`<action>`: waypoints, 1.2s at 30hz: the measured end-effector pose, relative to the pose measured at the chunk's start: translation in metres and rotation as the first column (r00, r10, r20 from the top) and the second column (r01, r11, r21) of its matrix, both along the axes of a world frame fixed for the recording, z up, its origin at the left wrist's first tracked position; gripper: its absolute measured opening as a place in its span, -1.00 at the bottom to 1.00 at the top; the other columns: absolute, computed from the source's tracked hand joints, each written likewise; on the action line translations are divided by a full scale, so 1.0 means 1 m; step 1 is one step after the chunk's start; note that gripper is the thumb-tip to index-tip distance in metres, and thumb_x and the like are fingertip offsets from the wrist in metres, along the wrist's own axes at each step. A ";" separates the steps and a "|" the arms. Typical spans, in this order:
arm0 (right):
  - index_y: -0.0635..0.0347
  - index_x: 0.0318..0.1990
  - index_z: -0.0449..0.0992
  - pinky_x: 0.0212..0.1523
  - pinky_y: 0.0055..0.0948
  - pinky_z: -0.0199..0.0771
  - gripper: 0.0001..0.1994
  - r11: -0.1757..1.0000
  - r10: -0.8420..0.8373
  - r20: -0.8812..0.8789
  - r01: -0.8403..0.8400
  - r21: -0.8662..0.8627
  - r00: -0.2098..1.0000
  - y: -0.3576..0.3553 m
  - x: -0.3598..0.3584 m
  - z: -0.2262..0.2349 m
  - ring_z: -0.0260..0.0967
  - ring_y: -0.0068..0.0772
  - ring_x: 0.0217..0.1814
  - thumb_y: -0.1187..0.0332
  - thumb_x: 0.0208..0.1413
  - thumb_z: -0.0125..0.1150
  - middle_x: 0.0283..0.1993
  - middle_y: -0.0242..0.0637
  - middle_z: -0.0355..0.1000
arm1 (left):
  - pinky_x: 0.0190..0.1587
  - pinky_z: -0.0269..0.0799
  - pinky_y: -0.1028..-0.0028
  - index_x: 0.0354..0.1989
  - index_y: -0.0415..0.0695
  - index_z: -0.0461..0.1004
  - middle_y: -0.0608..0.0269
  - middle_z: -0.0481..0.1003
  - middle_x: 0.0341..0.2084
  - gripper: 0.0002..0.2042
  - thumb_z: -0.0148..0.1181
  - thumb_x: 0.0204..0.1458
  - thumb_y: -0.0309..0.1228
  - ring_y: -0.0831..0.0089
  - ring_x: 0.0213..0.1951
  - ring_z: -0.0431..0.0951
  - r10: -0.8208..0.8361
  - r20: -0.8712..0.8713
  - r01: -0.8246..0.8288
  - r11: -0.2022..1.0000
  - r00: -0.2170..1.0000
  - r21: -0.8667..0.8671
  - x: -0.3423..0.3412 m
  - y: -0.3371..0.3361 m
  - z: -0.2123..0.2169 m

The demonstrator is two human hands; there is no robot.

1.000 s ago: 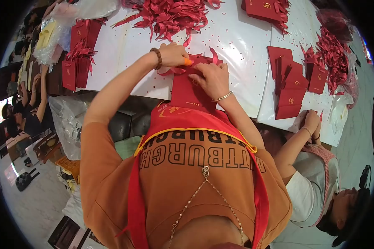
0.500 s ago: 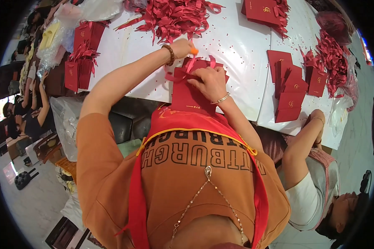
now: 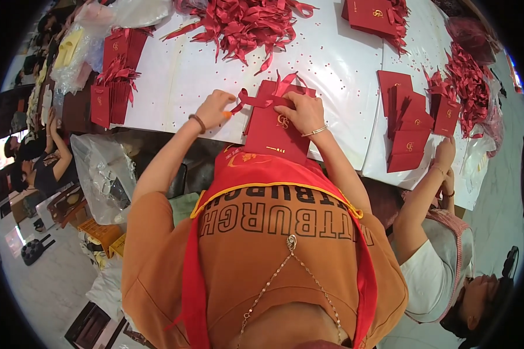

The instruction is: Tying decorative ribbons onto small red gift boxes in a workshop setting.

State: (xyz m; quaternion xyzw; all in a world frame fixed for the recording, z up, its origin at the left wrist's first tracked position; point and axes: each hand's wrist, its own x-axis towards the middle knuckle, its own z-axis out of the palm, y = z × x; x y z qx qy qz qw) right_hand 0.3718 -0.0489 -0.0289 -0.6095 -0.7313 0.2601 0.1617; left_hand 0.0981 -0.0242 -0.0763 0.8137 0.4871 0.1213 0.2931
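Hands both on one red paper gift bag (image 3: 276,131) lying flat at the near edge of the white table (image 3: 337,64). Left hand (image 3: 214,109) fingers pinched shut on the end of a red ribbon (image 3: 256,102) that runs across the bag's top. Right hand (image 3: 304,111) presses flat on the bag's upper part, fingers spread, not gripping. Loose ribbon pile (image 3: 241,23) further back; stack of flat red bags (image 3: 410,131) to the right, where a co-worker's hand (image 3: 445,152) rests at the table edge.

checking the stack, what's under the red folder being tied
The red folder lies on the white table, overhanging its near edge. The right hand covers its top; anything beneath is hidden.
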 end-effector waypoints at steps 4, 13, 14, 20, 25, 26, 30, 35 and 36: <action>0.09 -0.34 0.50 -0.40 -0.33 0.26 -0.65 1.000 0.020 0.028 -0.020 0.003 0.999 0.000 0.000 0.002 0.41 -0.27 -0.47 0.03 -0.16 0.23 -0.53 -0.28 0.46 | -0.13 0.29 0.35 -0.38 -0.20 0.37 0.12 0.32 -0.19 -0.80 0.17 -0.24 -0.52 0.17 -0.09 0.30 0.106 -0.083 -0.106 0.994 0.991 -0.005 0.009 -0.020 0.000; 0.11 -0.33 0.51 -0.37 -0.32 0.30 -0.64 0.999 0.030 0.003 -0.030 0.019 1.000 -0.002 0.000 0.001 0.42 -0.25 -0.47 0.03 -0.17 0.24 -0.53 -0.26 0.46 | -0.45 0.33 0.58 -0.25 -0.21 0.37 0.16 0.44 -0.54 -0.86 -0.01 -0.01 -0.58 0.53 -0.55 0.41 0.792 0.608 -0.032 0.610 0.061 -0.791 -0.079 0.017 0.021; 0.11 -0.34 0.51 -0.37 -0.32 0.30 -0.64 0.999 0.041 0.019 -0.041 0.016 0.999 -0.003 -0.001 0.002 0.42 -0.25 -0.47 0.03 -0.17 0.24 -0.53 -0.27 0.46 | -0.45 0.33 0.58 -0.25 -0.21 0.37 0.16 0.44 -0.54 -0.86 -0.01 -0.01 -0.58 0.53 -0.55 0.41 0.792 0.608 -0.033 0.610 0.060 -0.791 -0.076 0.018 0.030; 0.10 -0.34 0.51 -0.36 -0.32 0.29 -0.65 0.999 0.043 0.019 -0.043 0.026 0.999 -0.002 -0.001 0.002 0.42 -0.24 -0.47 0.03 -0.17 0.24 -0.52 -0.27 0.46 | -0.22 0.33 0.43 -0.21 -0.24 0.36 0.13 0.42 -0.38 -0.82 0.02 -0.03 -0.59 0.41 -0.31 0.42 0.564 0.825 0.343 0.783 -0.038 -0.519 -0.045 0.030 0.077; 0.06 -0.38 0.49 -0.36 -0.29 0.11 -0.70 0.999 0.031 -0.020 -0.031 0.017 0.999 -0.002 -0.002 -0.004 0.36 -0.29 -0.49 0.05 -0.16 0.23 -0.58 -0.35 0.42 | -0.01 0.25 0.27 -0.27 -0.19 0.35 0.17 0.38 -0.29 -0.84 0.06 -0.07 -0.51 0.34 -0.14 0.38 0.426 0.905 0.307 0.859 0.020 -0.411 -0.008 0.038 0.110; 0.06 -0.37 0.50 -0.36 -0.29 0.11 -0.70 0.999 0.035 -0.002 -0.035 -0.001 0.999 -0.001 -0.002 -0.004 0.36 -0.29 -0.49 0.05 -0.17 0.23 -0.57 -0.34 0.43 | 0.07 0.19 0.22 -0.29 -0.16 0.35 0.20 0.36 -0.25 -0.85 0.06 -0.08 -0.53 0.32 -0.09 0.35 0.400 0.916 0.371 0.847 0.028 -0.381 0.001 0.039 0.115; 0.04 -0.37 0.50 -0.35 -0.30 0.10 -0.70 1.000 0.026 -0.005 -0.026 -0.009 1.000 -0.001 -0.003 -0.003 0.36 -0.29 -0.48 0.05 -0.17 0.23 -0.55 -0.34 0.44 | -0.11 0.30 0.36 -0.24 -0.13 0.33 0.24 0.33 -0.35 -0.83 -0.01 -0.05 -0.50 0.43 -0.30 0.33 0.384 0.921 0.571 0.771 -0.062 -0.283 0.056 0.043 0.129; 0.02 -0.33 0.51 -0.34 -0.29 0.11 -0.70 1.000 0.030 -0.031 -0.030 -0.005 0.999 0.000 -0.002 -0.001 0.37 -0.30 -0.43 0.07 -0.18 0.24 -0.51 -0.37 0.45 | -0.53 0.16 0.65 -0.11 -0.16 0.29 0.34 0.34 -0.42 -0.71 0.02 -0.06 -0.57 0.63 -0.54 0.26 0.561 0.724 0.438 0.577 0.402 -0.690 0.104 0.043 0.126; 0.02 -0.33 0.51 -0.34 -0.29 0.11 -0.70 1.000 0.030 -0.032 -0.030 -0.004 0.999 0.001 -0.002 0.001 0.37 -0.30 -0.43 0.07 -0.18 0.24 -0.51 -0.37 0.45 | -0.52 0.19 0.65 -0.12 -0.17 0.31 0.34 0.36 -0.44 -0.72 0.03 -0.06 -0.58 0.64 -0.54 0.28 0.488 0.679 0.346 0.606 0.549 -0.716 0.111 0.042 0.115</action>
